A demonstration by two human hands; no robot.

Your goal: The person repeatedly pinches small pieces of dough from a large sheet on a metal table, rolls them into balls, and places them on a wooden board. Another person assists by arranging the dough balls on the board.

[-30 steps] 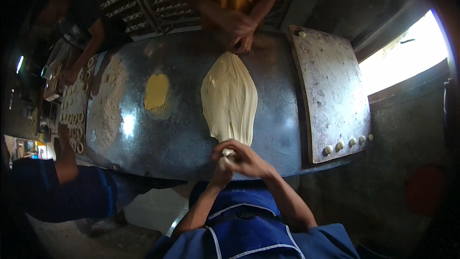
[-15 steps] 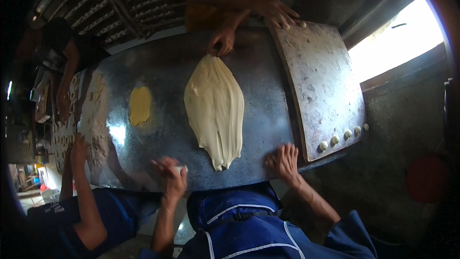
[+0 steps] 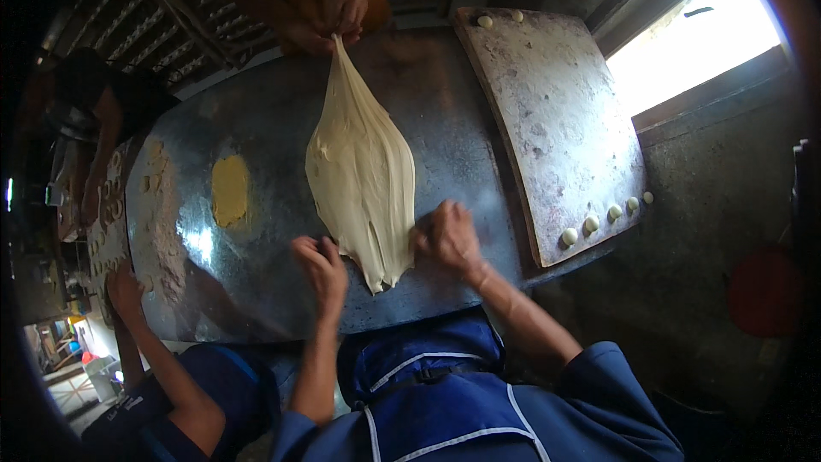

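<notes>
A long sheet of pale, glossy dough (image 3: 359, 188) lies stretched on the dark metal tabletop (image 3: 445, 137). Its narrowed far end is pinched by a person in orange, whose hands (image 3: 342, 13) are at the far edge. My left hand (image 3: 319, 261) is curled at the dough's lower-left edge, a dark gap under the fingers; what they grip is unclear. My right hand (image 3: 446, 238) is at the lower-right edge, fingers bent and blurred by motion, so its grip is hidden. A flat yellow patch of fat (image 3: 229, 191) is spread left of the dough.
A worn board (image 3: 552, 120) at right holds several dough balls (image 3: 569, 237). At left, flour (image 3: 167, 265), a tray of small dough rings (image 3: 113, 205) and two co-workers' arms (image 3: 175, 368) crowd the table. A bright window (image 3: 693, 43) is behind the board.
My hands were together, then moved apart; now both have moved up to the dough's sides. The person opposite reached to the board, and now pulls the far end farther away, lengthening it.
</notes>
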